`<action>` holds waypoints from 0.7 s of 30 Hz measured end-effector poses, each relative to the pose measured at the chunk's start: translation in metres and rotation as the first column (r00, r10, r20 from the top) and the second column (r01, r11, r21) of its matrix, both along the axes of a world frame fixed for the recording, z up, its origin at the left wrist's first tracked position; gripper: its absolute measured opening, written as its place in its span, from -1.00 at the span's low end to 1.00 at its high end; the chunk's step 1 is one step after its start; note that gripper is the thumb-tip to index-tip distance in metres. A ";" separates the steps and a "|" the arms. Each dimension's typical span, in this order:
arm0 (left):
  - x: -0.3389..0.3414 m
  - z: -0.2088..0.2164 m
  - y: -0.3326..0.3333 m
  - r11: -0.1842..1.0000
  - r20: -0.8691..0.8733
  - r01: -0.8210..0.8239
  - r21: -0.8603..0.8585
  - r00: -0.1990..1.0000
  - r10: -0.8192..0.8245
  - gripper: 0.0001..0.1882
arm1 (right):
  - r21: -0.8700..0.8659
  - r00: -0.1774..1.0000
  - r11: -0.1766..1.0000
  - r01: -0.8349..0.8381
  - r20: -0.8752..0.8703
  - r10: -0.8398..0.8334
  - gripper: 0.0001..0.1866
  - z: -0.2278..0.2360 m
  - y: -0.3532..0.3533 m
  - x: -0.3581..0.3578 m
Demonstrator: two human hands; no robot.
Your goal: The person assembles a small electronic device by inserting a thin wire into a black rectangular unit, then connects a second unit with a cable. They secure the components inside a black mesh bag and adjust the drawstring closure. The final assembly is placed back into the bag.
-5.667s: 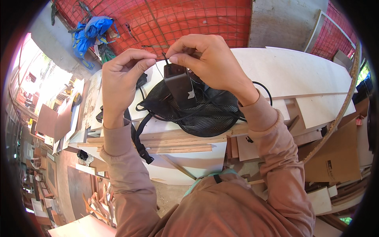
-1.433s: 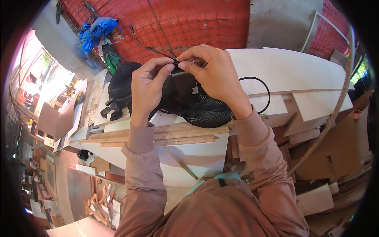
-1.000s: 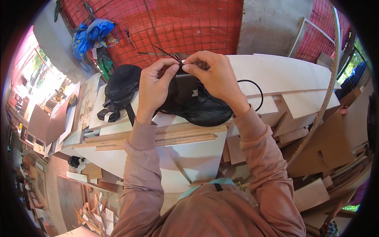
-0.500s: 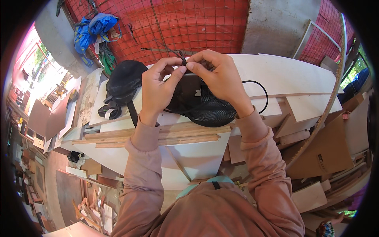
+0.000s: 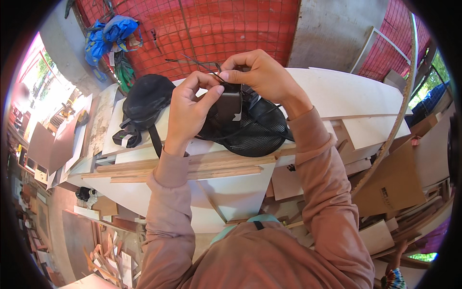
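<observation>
Thumb and forefinger of my left hand (image 5: pixel 190 106) pinch a thin dark cord (image 5: pixel 201 64) just above a flat dark box (image 5: pixel 230 110). Right beside them, my right hand (image 5: pixel 264 77) pinches the same cord, its loose ends sticking up to the left. The box hangs upright below my fingertips and carries a small light mark. Behind and beneath it lies a rounded black mesh item (image 5: pixel 260 137), with a black cable running over it. My fingers hide where the cord meets the box.
White panels (image 5: pixel 337 96) form the work surface, with wooden strips (image 5: pixel 192 166) along the near side. A black cap-like item (image 5: pixel 148 98) with a strap lies left. Blue bags (image 5: pixel 113 36) hang from red-backed mesh. Offcuts (image 5: pixel 113 257) and cardboard (image 5: pixel 392 185) flank me; another person's hand (image 5: pixel 399 250) shows lower right.
My right hand has shifted slightly up and left, and the cord's loose ends now lean left. The box shows more fully below my fingers. The whole view has shifted slightly.
</observation>
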State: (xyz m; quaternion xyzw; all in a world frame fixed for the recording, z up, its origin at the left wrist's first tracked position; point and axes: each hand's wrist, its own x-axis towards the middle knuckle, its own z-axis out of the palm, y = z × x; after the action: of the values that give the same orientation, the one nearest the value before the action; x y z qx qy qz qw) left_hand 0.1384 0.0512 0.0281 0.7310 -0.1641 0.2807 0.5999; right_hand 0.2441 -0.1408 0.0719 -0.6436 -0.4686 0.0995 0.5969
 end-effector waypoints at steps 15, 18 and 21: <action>-0.003 -0.001 0.000 0.999 -0.012 0.020 -0.038 1.000 -0.021 -0.87 | 0.134 0.991 0.982 0.131 -0.014 -0.130 -0.76 -0.021 0.012 -0.011; -0.003 -0.001 -0.003 0.998 -0.017 0.038 -0.059 0.999 -0.039 -0.87 | 0.284 0.989 0.947 0.148 -0.053 -0.139 -0.76 -0.021 0.013 -0.009; -0.004 0.000 -0.006 0.998 -0.014 0.043 -0.048 0.999 -0.044 -0.88 | 0.353 0.994 0.930 0.100 0.008 -0.110 -0.76 0.004 -0.003 -0.002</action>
State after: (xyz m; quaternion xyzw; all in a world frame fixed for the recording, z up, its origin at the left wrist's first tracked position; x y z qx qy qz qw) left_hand 0.1340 0.0448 0.0283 0.7149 -0.1689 0.2657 0.6243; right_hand 0.2422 -0.1437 0.0761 -0.5517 -0.4518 -0.0269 0.7005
